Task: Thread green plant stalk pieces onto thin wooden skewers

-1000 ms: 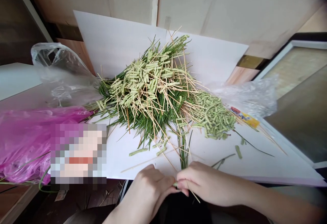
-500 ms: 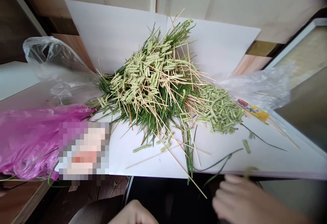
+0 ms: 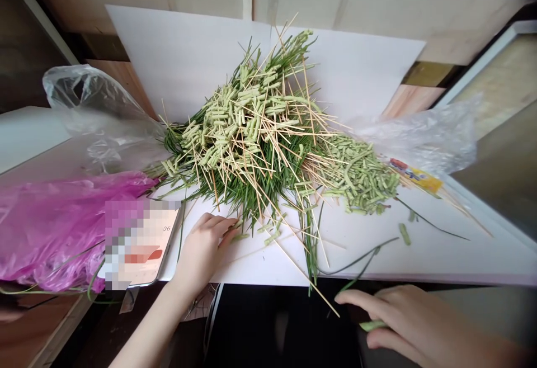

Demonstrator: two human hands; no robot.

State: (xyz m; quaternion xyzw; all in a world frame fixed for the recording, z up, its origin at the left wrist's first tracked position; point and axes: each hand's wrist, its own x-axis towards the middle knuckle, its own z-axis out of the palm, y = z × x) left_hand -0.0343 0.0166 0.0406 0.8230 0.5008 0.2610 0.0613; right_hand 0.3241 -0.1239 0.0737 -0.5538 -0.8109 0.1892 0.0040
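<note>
Left hand (image 3: pixel 203 250) open, fingers just beside a messy pile of green leaves and wooden skewers (image 3: pixel 251 133); right hand (image 3: pixel 413 323) low, gripping a pale green strip (image 3: pixel 372 326), nice and casual

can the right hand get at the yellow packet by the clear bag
Probably yes: the right hand is below the board's near edge, pinching a green piece, and the yellow packet lies across the white board. Only a thin loose leaf and a small stray piece lie between, not the pile.
</note>
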